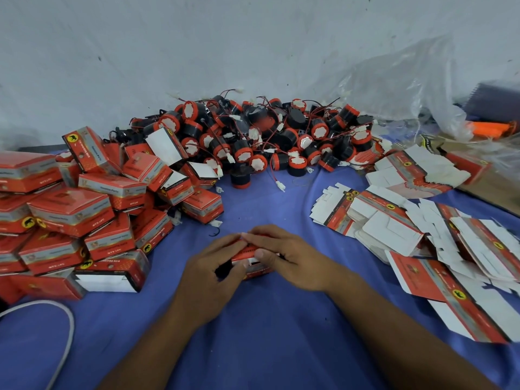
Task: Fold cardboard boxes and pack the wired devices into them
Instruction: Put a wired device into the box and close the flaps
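A small red cardboard box [254, 267] sits on the blue cloth [267, 319] in the middle. My left hand [213, 263] grips its left side, and my right hand [281, 254] holds its top and right side, thumb on the front flap. Something black shows at the box's left opening under my left hand. A heap of black-and-red round wired devices [261, 139] lies against the wall behind. Flat unfolded box blanks [408, 229] are spread to the right.
Several folded red boxes [84, 212] are piled at the left. A clear plastic bag [408, 88] and an orange object [489, 128] lie at the back right. A white cable [64, 327] curves at the lower left. A loose device [240, 177] stands ahead of the heap.
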